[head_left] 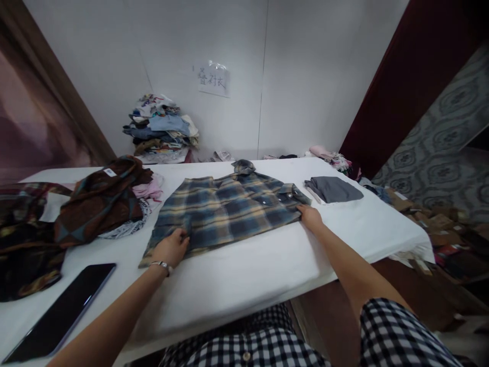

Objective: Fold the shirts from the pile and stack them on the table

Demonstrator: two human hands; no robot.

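A blue, grey and yellow plaid shirt lies spread sideways on the white-covered table, its collar at the far side. At its near left part, my left hand has its fingers curled together on the fabric. My right hand pinches the near right edge, close to a buttoned cuff. Parts of both hands' fingertips are hidden by the cloth or by the hands themselves.
Brown patterned clothing is heaped at the left, near a large dark phone. A folded grey garment lies to the right. A tall clothes pile stands at the back, below a paper sign on the wall.
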